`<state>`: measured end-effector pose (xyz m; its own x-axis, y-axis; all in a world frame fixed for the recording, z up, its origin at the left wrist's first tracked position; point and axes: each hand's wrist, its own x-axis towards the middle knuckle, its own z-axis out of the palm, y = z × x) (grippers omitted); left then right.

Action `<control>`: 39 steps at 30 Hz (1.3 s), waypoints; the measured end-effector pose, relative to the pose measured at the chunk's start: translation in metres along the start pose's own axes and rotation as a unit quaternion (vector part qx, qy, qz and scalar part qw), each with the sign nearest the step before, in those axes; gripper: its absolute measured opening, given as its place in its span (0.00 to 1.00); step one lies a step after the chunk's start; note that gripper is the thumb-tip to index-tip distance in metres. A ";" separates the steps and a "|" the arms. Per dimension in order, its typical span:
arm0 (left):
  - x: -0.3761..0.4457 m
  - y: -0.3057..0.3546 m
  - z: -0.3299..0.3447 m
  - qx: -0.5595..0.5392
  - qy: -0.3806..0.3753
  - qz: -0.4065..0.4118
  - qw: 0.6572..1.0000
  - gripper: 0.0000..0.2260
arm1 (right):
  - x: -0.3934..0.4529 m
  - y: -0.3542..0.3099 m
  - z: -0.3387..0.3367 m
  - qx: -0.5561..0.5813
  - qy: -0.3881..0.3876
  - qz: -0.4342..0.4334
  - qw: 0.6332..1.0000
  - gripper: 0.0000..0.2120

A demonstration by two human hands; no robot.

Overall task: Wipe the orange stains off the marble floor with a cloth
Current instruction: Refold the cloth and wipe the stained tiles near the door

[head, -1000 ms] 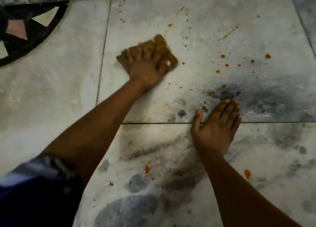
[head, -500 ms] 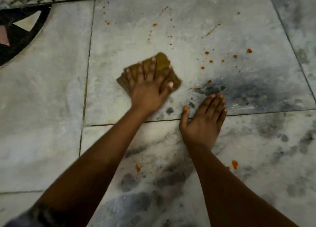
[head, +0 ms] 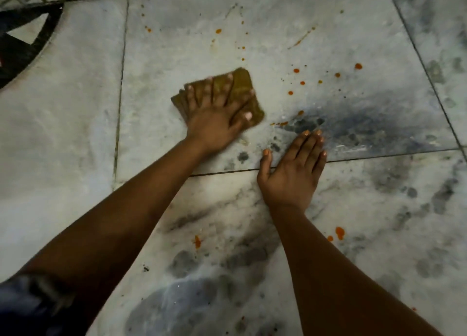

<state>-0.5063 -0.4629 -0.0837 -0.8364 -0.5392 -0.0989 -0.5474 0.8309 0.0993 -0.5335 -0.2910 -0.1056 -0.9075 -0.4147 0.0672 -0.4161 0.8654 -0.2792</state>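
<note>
We're down on the marble floor (head: 75, 133), and our left hand (head: 214, 118) lies flat on the folded brown cloth (head: 242, 82), fingers spread straight across it, pressing it to the tile. The cloth sits on the big pale tile, just right of the long joint line, its edges a bit blurred. Our right hand (head: 293, 173) is planted palm down beside it, fingers straight and together, holding nothing, straddling the dark joint between two tiles. Orange stains (head: 357, 66) speckle the tile beyond and to the right of the cloth, well apart from it. A thin orange streak (head: 280, 123) lies just right of the cloth. More orange blots (head: 340, 232) sit on the near tile, either side of our right forearm. A dark inlay pattern (head: 22, 47) curves at far left.
</note>
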 end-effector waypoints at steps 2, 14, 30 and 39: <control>-0.014 -0.002 0.000 0.001 -0.001 0.015 1.000 0.25 | 0.000 0.000 0.000 -0.006 -0.004 0.001 1.000 0.38; -0.024 -0.030 -0.003 -0.016 -0.009 0.007 1.000 0.24 | -0.002 0.003 -0.005 0.010 -0.005 -0.013 1.000 0.38; 0.088 -0.150 -0.031 -0.074 -0.029 -0.192 0.978 0.26 | 0.077 -0.098 0.035 -0.031 -0.076 -0.162 0.983 0.39; 0.038 -0.161 -0.016 -0.017 0.001 -0.030 0.999 0.28 | 0.077 -0.097 0.035 -0.021 -0.055 -0.159 0.986 0.39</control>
<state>-0.4506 -0.6199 -0.0872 -0.8023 -0.5878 -0.1035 -0.5968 0.7924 0.1264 -0.5608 -0.4166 -0.1071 -0.7202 -0.6925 0.0407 -0.6826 0.6970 -0.2198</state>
